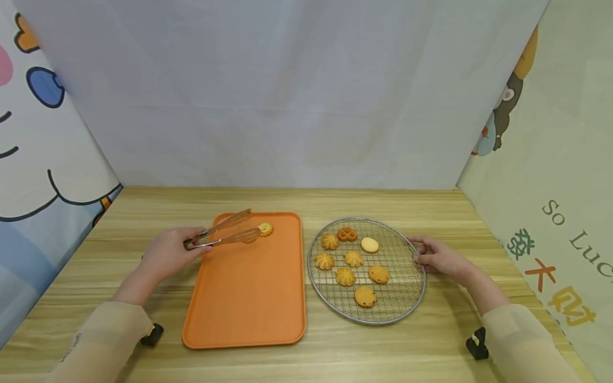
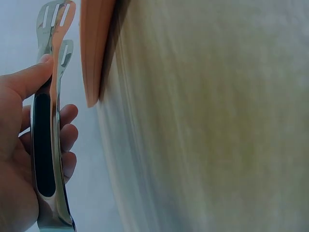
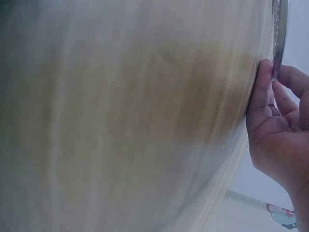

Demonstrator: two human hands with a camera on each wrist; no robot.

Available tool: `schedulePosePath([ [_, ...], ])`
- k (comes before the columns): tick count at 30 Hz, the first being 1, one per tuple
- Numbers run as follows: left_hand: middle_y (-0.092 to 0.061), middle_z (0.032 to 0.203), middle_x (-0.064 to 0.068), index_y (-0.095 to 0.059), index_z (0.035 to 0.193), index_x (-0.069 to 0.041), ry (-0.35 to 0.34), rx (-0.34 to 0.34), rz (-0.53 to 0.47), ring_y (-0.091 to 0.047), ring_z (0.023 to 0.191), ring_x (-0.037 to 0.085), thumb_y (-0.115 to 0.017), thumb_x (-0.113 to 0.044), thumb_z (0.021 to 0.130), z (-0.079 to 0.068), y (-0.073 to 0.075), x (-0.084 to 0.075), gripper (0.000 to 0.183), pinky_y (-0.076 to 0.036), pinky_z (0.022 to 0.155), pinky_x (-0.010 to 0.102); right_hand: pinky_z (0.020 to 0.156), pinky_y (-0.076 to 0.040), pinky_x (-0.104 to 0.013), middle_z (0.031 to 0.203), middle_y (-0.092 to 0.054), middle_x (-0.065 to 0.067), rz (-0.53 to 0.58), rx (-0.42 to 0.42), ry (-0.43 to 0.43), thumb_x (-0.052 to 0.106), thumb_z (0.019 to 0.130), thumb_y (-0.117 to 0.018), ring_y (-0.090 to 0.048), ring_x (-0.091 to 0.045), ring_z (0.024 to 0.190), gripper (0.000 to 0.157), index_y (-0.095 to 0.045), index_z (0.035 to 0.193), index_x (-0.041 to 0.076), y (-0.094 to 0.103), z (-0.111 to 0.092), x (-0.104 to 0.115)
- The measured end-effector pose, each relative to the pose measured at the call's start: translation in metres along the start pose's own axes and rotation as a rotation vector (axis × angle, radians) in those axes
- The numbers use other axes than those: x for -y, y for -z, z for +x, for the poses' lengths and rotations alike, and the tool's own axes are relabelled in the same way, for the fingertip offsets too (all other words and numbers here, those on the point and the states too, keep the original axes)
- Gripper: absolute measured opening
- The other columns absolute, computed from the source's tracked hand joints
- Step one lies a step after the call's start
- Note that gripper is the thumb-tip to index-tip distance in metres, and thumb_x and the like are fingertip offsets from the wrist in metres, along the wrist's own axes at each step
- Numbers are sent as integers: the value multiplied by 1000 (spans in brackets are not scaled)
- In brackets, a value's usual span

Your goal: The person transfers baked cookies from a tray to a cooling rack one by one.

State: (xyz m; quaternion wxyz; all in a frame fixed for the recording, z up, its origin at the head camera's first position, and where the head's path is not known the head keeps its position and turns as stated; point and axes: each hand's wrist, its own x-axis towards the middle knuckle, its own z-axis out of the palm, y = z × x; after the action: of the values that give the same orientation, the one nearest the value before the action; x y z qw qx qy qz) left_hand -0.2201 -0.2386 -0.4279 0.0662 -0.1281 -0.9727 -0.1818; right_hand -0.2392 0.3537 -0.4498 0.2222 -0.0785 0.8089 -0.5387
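My left hand [image 1: 171, 249] grips a pair of metal tongs [image 2: 46, 145] with black grip panels, its thumb on one arm and fingers curled round the other side. The slotted tong ends stand apart over the top of an orange tray [image 1: 246, 298]. Two cookies lie at the tray's far end: a round one [image 1: 265, 229] and another partly hidden behind the lower tong arm. At the right, my right hand [image 1: 442, 259] pinches the metal rim of a round wire mesh rack [image 1: 402, 292], thumb on top and fingers at its outer side.
On the rack lie several flower-shaped cookies [image 1: 346, 276], a pretzel-shaped one [image 1: 347, 234], a pale oval one [image 1: 370, 245] and two round dotted ones [image 1: 365, 296]. Tray and rack stand side by side on a wood-grain table [image 1: 335, 356]. A white cloth [image 1: 287, 96] hangs behind.
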Motion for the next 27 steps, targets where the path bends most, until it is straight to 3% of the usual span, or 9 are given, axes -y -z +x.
schedulePosePath([
  [9,-67,88,3,-61,126,-6,28,58,13,-59,71,17,-69,-45,84,1,0,4,58,-45,60,39,75,-53,-27,97,-48,-10,-5,-7,-2,3,96,-50,-58,-10,81,61,-19,147,-6,1,2,-1],
  [16,-66,109,19,-61,126,-4,43,86,34,-63,82,28,-69,-45,84,2,-2,6,59,-48,62,43,75,-53,-27,97,-47,-10,-11,-11,-3,2,96,-50,-59,-10,81,60,-20,147,-6,1,2,-1],
  [22,-67,106,17,-62,125,-3,35,102,28,-62,78,24,-68,-44,84,3,-3,7,57,-47,60,41,75,-53,-28,98,-46,-10,-12,-7,-2,3,96,-50,-59,-10,82,59,-19,147,-6,1,2,-1],
  [27,-65,112,22,-62,125,-3,31,109,28,-64,82,29,-67,-43,85,2,-2,6,57,-47,60,40,75,-53,-27,99,-46,-10,-8,-4,-1,3,96,-50,-59,-10,82,60,-19,147,-6,1,2,-3],
])
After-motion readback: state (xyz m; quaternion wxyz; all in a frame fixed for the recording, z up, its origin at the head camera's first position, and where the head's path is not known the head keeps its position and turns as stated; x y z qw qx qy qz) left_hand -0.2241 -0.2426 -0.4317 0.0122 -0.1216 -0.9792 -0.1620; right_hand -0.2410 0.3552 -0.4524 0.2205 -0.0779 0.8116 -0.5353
